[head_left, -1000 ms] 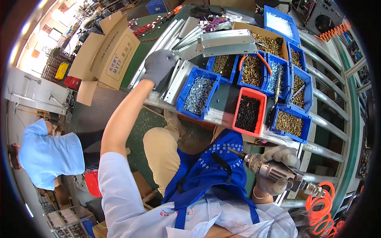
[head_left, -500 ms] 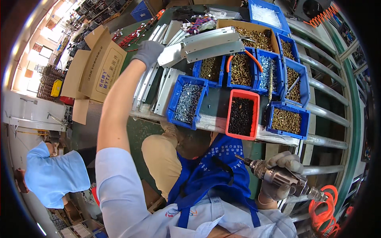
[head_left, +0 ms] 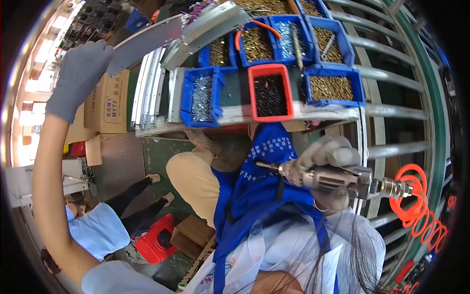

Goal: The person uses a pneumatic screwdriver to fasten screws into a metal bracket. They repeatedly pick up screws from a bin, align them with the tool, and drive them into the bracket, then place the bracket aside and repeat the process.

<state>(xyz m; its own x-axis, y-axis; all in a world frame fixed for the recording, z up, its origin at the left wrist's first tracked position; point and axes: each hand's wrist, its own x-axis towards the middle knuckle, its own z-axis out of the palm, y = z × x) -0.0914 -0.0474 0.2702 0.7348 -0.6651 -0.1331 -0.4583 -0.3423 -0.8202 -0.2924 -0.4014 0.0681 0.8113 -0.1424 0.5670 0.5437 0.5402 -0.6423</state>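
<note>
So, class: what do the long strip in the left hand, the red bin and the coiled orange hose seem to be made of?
Strip: probably metal, dull grey, with a flat sheen and a straight thin edge.
Red bin: likely moulded plastic, with bright even colour and thick rounded walls.
Hose: likely flexible plastic or rubber, glossy, keeping springy coils.

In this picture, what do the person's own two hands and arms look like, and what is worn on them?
Both hands wear grey knit work gloves: the left hand and the right hand. The left forearm is bare from the glove cuff down to a short pale blue sleeve at the upper arm. The right glove looks worn and lighter grey at the fingers; the right arm itself is mostly hidden.
</note>
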